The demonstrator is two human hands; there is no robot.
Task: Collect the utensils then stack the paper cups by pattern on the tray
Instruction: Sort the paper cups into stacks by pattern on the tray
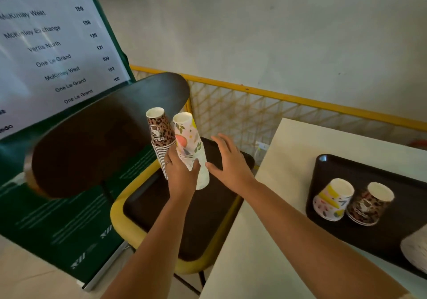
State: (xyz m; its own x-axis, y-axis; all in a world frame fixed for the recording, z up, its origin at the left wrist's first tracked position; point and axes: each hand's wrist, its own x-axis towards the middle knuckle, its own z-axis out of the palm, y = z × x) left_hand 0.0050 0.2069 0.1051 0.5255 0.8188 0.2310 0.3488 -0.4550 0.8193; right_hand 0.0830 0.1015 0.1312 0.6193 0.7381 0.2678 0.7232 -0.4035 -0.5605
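- Behind everything, a pale wall and a yellow lattice rail [277, 95].
- Left hand [182, 174] grips two upside-down cup stacks, the leopard stack [160, 134] and the floral stack [190, 146], over a dark tray [208, 224] on a yellow chair [129, 224].
- Right hand [231, 160] hovers beside them, fingers spread wide.
- Two short stacks [351, 203] sit on the table's tray [335, 160].

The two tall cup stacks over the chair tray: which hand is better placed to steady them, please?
The right hand. It is open and free, right beside the floral stack, while the left hand already grips both that stack and the leopard stack and looks fully occupied.
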